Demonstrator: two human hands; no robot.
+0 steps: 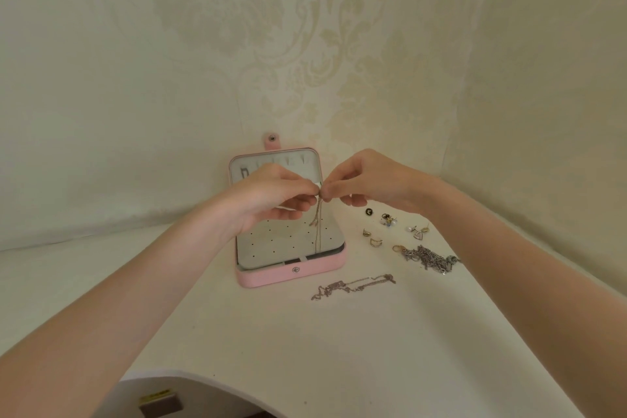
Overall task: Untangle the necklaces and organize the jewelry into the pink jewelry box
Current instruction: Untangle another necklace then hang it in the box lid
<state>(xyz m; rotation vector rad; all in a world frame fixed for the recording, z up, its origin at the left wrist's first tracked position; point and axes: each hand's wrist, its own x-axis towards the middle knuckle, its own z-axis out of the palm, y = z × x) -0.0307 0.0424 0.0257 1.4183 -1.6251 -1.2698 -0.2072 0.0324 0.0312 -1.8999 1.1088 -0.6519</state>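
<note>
The pink jewelry box [291,276] lies open on the table, its lid leaning on the wall and a perforated grey panel over its base. Above the box, my left hand [274,195] and my right hand [373,181] meet fingertip to fingertip. Both pinch the top of a thin gold necklace [317,227], whose strands hang down over the panel. A second thin chain [353,286] lies loose in front of the box. To the right rests a tangled heap of silver chains [429,258].
Several earrings and rings [390,224] are scattered on the white table [339,349] right of the box, under my right wrist. A patterned cream wall stands close behind. At the table's near edge a drawer front [159,400] shows.
</note>
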